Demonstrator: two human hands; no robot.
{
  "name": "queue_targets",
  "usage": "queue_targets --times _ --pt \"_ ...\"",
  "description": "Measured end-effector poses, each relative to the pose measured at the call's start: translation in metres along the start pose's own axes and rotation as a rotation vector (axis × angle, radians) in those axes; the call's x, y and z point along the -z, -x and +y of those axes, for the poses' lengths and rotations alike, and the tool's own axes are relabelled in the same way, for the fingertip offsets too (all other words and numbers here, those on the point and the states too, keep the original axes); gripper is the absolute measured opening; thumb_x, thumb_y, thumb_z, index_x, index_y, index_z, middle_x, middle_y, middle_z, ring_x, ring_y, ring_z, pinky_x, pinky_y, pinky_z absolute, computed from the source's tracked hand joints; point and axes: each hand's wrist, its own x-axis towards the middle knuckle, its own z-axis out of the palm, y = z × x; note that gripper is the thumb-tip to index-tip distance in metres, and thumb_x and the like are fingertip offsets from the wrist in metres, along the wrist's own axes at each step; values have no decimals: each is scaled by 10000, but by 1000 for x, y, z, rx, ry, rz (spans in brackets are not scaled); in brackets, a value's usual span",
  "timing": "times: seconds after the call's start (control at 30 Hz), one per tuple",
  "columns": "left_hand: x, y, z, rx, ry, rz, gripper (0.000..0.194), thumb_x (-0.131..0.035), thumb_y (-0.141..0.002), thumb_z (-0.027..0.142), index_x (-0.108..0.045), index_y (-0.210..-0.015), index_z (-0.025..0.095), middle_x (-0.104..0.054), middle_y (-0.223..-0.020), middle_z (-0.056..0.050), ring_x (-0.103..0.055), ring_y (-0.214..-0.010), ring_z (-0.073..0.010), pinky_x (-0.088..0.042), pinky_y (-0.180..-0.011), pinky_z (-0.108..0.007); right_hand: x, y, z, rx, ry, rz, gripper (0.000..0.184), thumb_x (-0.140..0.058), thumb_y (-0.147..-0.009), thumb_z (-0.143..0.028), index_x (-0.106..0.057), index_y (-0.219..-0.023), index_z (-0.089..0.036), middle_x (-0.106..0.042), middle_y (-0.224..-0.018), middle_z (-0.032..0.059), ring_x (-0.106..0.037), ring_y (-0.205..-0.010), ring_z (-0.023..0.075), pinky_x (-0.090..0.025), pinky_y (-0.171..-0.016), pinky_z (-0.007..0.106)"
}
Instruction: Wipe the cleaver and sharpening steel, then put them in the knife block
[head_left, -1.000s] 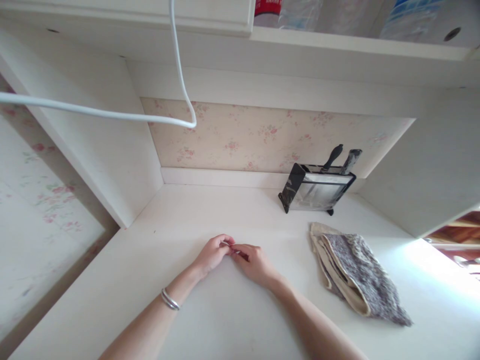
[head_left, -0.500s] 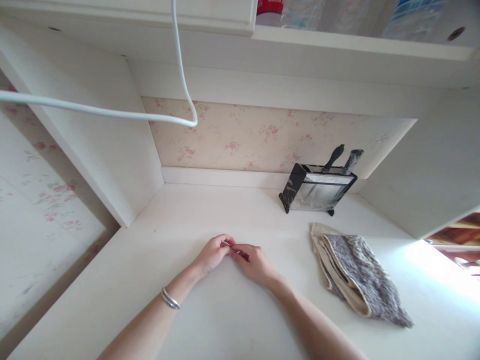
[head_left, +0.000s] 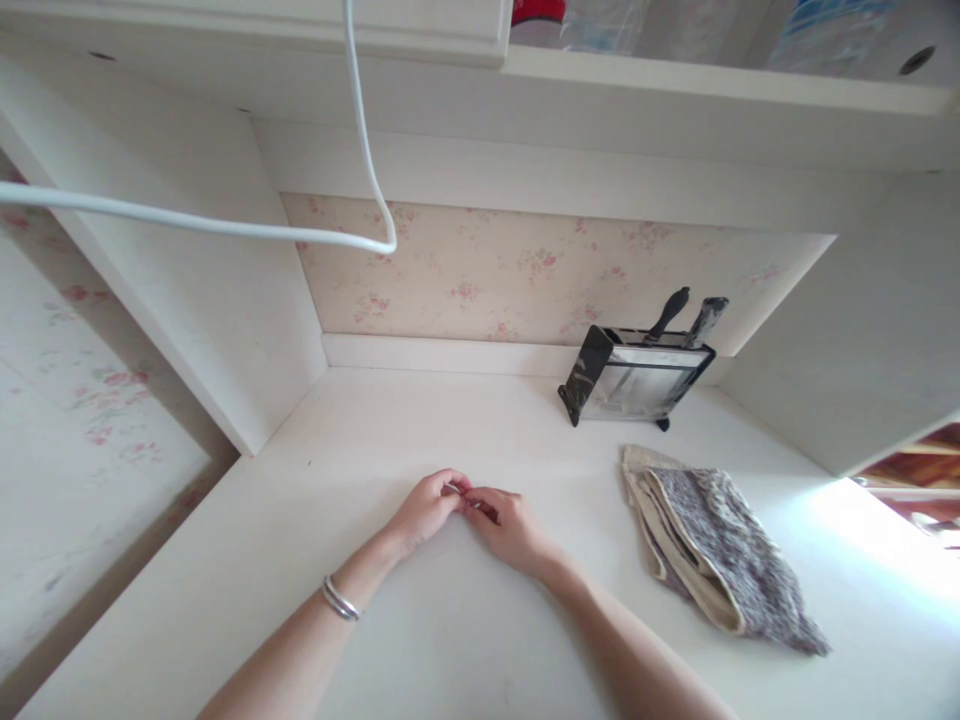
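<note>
My left hand (head_left: 430,508) and my right hand (head_left: 508,525) meet fingertip to fingertip just above the white countertop (head_left: 450,640). Both are closed in a pinch. A tiny pale sliver shows between the fingers, too small and too covered to name. On my left wrist sits a silver bangle (head_left: 341,598). To the right of my right hand, apart from it, a folded grey fleecy cloth (head_left: 739,550) with beige edging lies on the counter.
A black-framed knife block (head_left: 637,380) with two dark handles stands against the back wall. A white cable (head_left: 225,228) hangs across the upper left. Overhead runs a cabinet shelf (head_left: 675,85) with plastic-wrapped items. White side panels bound the counter left and right.
The view has shifted very slightly. Both hands stay in the same place, fingertips still pinched together.
</note>
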Motion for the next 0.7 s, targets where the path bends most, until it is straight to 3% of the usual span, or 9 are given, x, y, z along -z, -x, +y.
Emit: queue_targets --times 0.7 --pt "0 1 4 5 -3 8 206 -515 -695 166 -639 -860 179 -680 -873 -37 -618 -830 -188 -445 -783 -279 1 0 -1 -11 15 1 227 -496 -890 -300 -674 -1014 -233 -705 -912 23 -624 -761 146 -452 -684 241"
